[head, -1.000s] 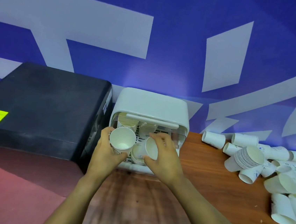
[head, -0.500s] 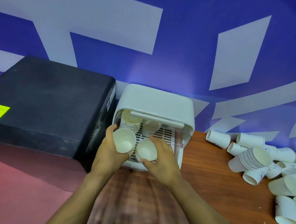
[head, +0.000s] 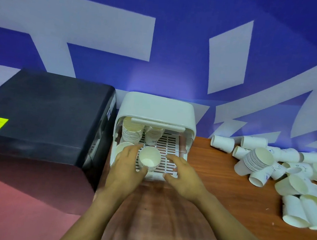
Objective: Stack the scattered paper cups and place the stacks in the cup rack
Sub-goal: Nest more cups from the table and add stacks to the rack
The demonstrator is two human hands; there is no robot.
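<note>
Head view showed, nearest to the camera, two bare forearms that reached forward over the reddish-brown wooden table (head: 222, 214). The person's left hand (head: 127, 167) had its fingers curled round a short stack of white paper cups (head: 149, 159), which stood upright with its mouth up on the white slotted floor of the cup rack. The person's right hand (head: 184, 174) lay just to the right of that stack, apart from it, with the fingers loosely bent and nothing between them.

Half hidden behind the left hand stood another white paper cup mouth (head: 121, 148), at the front left corner of the rack. Further in, under the rounded white plastic cover of the cup rack (head: 158, 107), a tall stack of cream-white cups (head: 132, 131) leaned at the back left, and a shorter stack with a blue mark (head: 152, 137) stood beside it.

The step in hand seemed to be the setting down of a stack inside the rack. The next move probably called for the left hand to let go gently, so that the stack does not tip, and then for both hands to go to the right.

There, well apart from the rack, the many scattered white paper cups (head: 294, 177) lay on their sides, with one stack lying among them (head: 257, 161). A large black box-shaped machine (head: 42, 115) stood on the left of the rack.
</note>
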